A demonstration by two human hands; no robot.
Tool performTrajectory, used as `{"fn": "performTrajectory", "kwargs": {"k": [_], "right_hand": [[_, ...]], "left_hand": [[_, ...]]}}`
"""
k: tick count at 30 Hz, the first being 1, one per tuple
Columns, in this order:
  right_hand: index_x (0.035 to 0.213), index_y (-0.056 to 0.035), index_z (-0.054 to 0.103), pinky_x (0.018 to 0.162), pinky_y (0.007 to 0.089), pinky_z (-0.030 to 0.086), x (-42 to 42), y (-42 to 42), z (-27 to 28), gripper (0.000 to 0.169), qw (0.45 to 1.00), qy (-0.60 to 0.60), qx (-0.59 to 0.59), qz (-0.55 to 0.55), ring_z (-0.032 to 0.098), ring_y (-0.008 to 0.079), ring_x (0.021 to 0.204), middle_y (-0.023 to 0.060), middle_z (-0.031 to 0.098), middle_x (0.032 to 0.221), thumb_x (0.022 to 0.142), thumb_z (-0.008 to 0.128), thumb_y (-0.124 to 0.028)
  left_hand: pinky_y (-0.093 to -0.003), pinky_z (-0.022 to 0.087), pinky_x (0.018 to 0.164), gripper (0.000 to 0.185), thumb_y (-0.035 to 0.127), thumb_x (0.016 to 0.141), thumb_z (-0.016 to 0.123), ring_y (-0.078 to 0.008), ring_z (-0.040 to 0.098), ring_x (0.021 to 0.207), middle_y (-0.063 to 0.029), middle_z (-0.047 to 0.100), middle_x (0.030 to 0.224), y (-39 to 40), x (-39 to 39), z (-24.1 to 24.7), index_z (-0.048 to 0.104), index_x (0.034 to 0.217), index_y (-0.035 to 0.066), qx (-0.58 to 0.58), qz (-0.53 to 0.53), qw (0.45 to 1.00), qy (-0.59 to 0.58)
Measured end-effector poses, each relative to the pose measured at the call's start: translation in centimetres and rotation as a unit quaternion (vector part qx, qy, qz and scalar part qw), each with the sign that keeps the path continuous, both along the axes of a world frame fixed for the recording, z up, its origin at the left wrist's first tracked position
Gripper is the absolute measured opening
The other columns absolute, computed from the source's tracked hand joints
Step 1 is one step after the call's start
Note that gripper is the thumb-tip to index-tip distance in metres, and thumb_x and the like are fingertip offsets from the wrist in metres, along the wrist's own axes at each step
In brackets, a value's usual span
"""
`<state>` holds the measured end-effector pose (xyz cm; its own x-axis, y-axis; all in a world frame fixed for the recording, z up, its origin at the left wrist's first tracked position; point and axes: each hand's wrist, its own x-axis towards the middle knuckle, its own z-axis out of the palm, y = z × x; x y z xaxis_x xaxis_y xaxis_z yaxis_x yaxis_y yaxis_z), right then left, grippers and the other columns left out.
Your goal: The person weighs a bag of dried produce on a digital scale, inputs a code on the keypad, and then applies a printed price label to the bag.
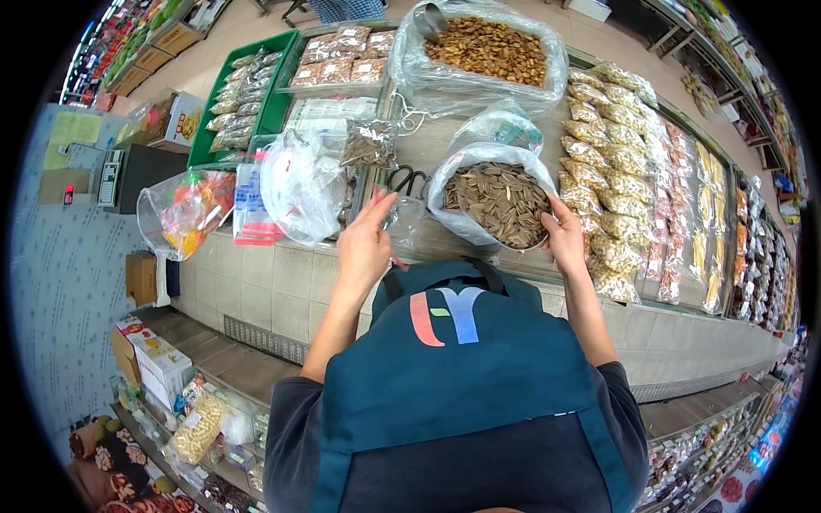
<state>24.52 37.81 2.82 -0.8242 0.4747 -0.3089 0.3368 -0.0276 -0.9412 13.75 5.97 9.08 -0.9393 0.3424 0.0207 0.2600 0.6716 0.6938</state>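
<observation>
A white plastic bag (442,218) stands open on the counter before me, full of striped sunflower seeds (494,195). My right hand (564,234) grips its right edge, thumb over the seeds and the other fingers mostly hidden. A thin grey rim curves along the near side of the seeds; I cannot tell whether it belongs to a scoop or a bowl. Left of the bag, my left hand (365,240) is raised with fingers extended, slightly blurred. A small clear plastic bag (405,221) with a red edge lies beside its palm; whether the hand holds it is unclear. Black-handled scissors (407,179) lie beyond.
A filled clear packet (370,142), plastic bags (301,186) and a green crate (240,106) of packets are at left. Behind is a plastic-lined bin (474,90) of brown snacks with a metal scoop (430,20). Rows of snack packets (609,173) fill the right side. A person's legs (346,9) show across.
</observation>
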Motion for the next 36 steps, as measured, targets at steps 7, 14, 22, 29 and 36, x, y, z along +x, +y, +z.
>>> {"fn": "performTrajectory", "kwargs": {"k": [7,14,22,29,36], "right_hand": [[0.126,-0.0099,0.059,0.043,0.0199,0.042,-1.0,-3.9,6.4,0.036,0.988,-0.037,0.025,0.146,0.049,0.0035,0.049,0.0029,0.066,0.083,0.091,0.052,-0.005],[0.117,-0.0042,0.06,0.073,0.0431,0.05,-2.2,-6.7,7.6,0.035,0.937,0.013,0.25,0.245,0.064,0.039,0.081,0.0214,0.066,0.089,0.083,0.052,-0.005],[0.083,-0.0002,0.059,0.062,0.0448,0.053,-5.2,-12.6,10.7,0.014,0.819,0.044,0.499,0.281,0.065,0.0351,0.066,0.0199,0.064,0.07,0.079,0.055,-0.013],[0.099,-0.0046,0.065,0.065,0.0436,0.053,-4.8,-7.8,14.6,0.024,0.824,0.053,0.511,0.239,0.066,0.0343,0.07,0.0182,0.067,0.08,0.079,0.056,-0.013],[0.106,-0.0037,0.065,0.065,0.0448,0.054,-5.3,0.4,7.3,0.029,0.779,-0.103,0.599,0.153,0.066,0.0369,0.068,0.0223,0.066,0.076,0.08,0.054,-0.012]], "left_hand": [[-0.0426,0.051,0.083,0.058,-0.002,0.074,0.047,-0.0334,0.061,0.102,-0.011,0.053,0.133,0.9,0.7,0.3,0.051,0.13,0.011,-0.078,-0.078,0.994,0.022],[-0.034,0.052,0.079,0.075,-0.002,0.07,0.051,-0.0314,0.059,0.109,-0.0133,0.043,0.143,0.6,1.4,-0.5,0.038,0.143,0.012,-0.034,-0.192,0.98,-0.024],[-0.04,0.052,0.076,0.086,-0.003,0.066,0.054,-0.0385,0.059,0.103,-0.019,0.038,0.145,1.7,2.4,-1.3,0.029,0.147,0.011,0.053,-0.181,0.976,-0.113],[-0.0313,0.049,0.068,0.078,-0.006,0.071,0.051,-0.0236,0.063,0.076,-0.0202,0.043,0.142,-1.0,0.4,-1.3,0.034,0.145,0.011,0.077,-0.124,0.974,-0.173],[-0.0282,0.046,0.062,0.067,-0.005,0.073,0.052,-0.016,0.054,0.061,-0.0193,0.047,0.14,-2.1,0.0,-1.9,0.046,0.138,0.009,0.12,-0.107,0.977,-0.142]]}}
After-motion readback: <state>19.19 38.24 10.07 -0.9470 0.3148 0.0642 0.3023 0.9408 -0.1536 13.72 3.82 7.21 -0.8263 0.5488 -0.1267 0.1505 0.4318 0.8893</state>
